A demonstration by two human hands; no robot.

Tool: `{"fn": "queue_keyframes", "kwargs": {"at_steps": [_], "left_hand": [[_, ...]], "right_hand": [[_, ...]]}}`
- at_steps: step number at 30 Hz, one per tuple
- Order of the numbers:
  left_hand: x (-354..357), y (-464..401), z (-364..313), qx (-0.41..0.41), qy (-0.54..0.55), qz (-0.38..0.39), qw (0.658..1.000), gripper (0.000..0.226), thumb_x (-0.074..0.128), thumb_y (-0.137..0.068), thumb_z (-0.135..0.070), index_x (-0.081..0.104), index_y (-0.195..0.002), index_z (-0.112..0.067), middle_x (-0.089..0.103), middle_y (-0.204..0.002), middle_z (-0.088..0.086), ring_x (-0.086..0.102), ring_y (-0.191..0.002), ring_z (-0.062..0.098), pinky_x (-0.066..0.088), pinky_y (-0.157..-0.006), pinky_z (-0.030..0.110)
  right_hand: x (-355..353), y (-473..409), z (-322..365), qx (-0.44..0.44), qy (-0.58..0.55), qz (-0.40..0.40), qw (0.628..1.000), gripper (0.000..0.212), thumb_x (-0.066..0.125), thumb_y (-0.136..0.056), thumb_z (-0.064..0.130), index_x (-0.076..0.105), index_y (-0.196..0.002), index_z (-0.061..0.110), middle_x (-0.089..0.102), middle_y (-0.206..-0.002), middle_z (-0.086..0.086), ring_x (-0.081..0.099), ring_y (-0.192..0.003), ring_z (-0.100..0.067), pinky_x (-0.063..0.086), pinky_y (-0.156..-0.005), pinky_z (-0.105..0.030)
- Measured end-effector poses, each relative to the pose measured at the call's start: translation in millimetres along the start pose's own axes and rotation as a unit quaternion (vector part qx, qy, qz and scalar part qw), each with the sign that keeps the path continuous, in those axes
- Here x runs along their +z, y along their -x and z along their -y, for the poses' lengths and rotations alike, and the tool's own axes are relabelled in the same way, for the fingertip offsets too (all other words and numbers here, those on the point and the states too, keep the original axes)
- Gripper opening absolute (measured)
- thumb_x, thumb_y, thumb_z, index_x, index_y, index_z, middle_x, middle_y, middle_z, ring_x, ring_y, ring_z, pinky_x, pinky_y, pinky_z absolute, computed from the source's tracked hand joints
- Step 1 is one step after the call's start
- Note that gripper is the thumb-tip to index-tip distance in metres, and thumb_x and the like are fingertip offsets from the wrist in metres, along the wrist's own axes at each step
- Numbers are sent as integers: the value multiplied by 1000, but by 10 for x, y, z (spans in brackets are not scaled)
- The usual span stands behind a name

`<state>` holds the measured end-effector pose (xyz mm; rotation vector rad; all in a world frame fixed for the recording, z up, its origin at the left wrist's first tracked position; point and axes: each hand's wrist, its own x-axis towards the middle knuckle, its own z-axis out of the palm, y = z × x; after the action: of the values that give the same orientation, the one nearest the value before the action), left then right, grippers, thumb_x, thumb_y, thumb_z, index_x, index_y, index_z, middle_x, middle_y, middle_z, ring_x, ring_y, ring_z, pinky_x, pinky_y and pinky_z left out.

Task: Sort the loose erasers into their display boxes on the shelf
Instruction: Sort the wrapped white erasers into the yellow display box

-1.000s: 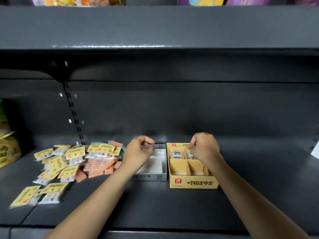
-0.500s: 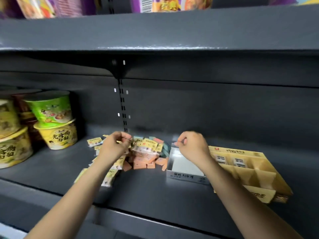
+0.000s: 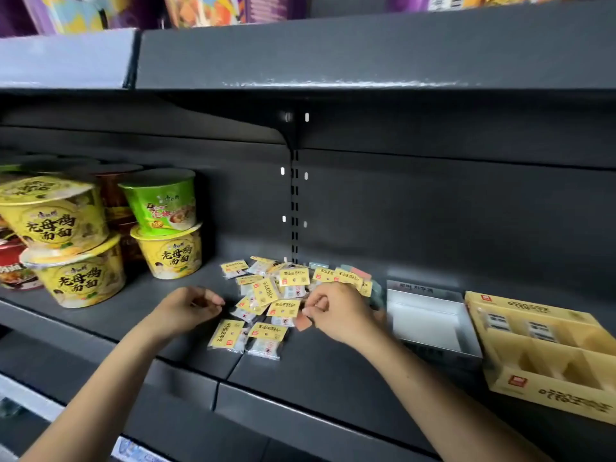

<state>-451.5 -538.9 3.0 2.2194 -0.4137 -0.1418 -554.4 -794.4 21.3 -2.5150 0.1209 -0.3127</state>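
A pile of loose erasers in clear packets with yellow cards (image 3: 276,296) lies on the dark shelf (image 3: 333,378), with orange and teal bare erasers under and behind it. My left hand (image 3: 188,308) hovers just left of the pile, fingers curled with nothing visible in them. My right hand (image 3: 340,313) rests on the pile's right side, thumb and forefinger pinched on an orange eraser (image 3: 304,323). Right of it stands an open white display box (image 3: 426,290). Further right a yellow divided display box (image 3: 546,398) holds a few packets in its back compartments.
Stacked yellow and green instant noodle cups (image 3: 166,228) crowd the shelf's left end. The upper shelf (image 3: 333,58) overhangs close above. A slotted upright (image 3: 294,208) runs down the back wall behind the pile.
The view has swung left. Both hands moved off the two boxes to the eraser pile, and my right hand now pinches an orange eraser at the pile's edge.
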Motion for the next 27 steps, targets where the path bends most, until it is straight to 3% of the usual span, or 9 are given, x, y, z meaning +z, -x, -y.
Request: {"fn": "queue_keyframes", "kwargs": {"at_steps": [2,4,6,10,14,18,22,25,27], "left_hand": [[-47,49,58,22,-22,42,999,17,61,-83,-1,67,-90,-16,66,-85,4,60,-76,13,41,-65,3],[-111,90,110,66,-49,103,991,39,54,-80,10,66,-97,-23,65,-101,3,61,-92,6,42,-76,3],[-159,119,128,108,-65,160,979,58,48,-73,16,67,-103,-31,61,-115,-4,55,-109,-1,40,-90,8],[-158,100,150,140,-66,248,956,60,55,-70,3,63,-112,-38,54,-130,-16,45,-125,-1,36,-107,23],[-104,-10,277,156,-129,240,949,56,64,-73,-14,55,-116,-50,49,-130,-26,38,-129,6,29,-112,37],[-54,-74,324,174,-133,206,954,56,72,-73,-14,57,-110,-54,47,-127,-25,36,-127,5,26,-111,33],[-16,-97,373,197,-121,183,956,49,75,-73,-21,59,-106,-54,49,-124,-19,38,-124,4,27,-109,29],[-7,-85,350,222,-105,179,953,36,70,-73,-41,62,-107,-49,58,-112,-18,48,-113,6,35,-103,27],[-4,-56,301,241,-61,170,954,36,64,-72,-56,66,-105,-42,63,-100,-13,56,-99,9,41,-91,20]], "right_hand": [[114,-11,105,-19,0,35,999,9,62,-85,21,70,-84,20,59,-69,15,56,-70,-5,47,-70,-25],[206,-18,200,-29,5,71,997,11,61,-87,21,71,-91,18,54,-70,17,56,-74,-6,47,-71,-24],[280,-20,277,-29,11,94,995,14,63,-87,25,70,-96,18,59,-78,13,60,-82,-10,52,-77,-29],[367,-26,357,-21,37,123,992,27,67,-83,31,66,-107,19,62,-101,4,59,-92,-13,50,-78,-28],[399,-32,362,-22,62,133,989,37,69,-82,35,62,-116,21,55,-108,4,49,-94,-11,39,-77,-24],[416,-29,351,-17,74,137,988,37,70,-82,37,60,-113,22,52,-118,2,48,-106,-14,36,-83,-25],[430,0,336,-16,88,133,987,35,68,-82,37,59,-111,21,51,-117,1,47,-107,-14,39,-87,-27],[423,60,322,-34,82,113,990,34,67,-84,35,58,-114,20,53,-116,2,51,-109,-15,43,-92,-30],[394,109,311,-46,62,107,991,33,64,-86,34,56,-116,23,53,-111,5,52,-103,-12,43,-85,-27]]}}
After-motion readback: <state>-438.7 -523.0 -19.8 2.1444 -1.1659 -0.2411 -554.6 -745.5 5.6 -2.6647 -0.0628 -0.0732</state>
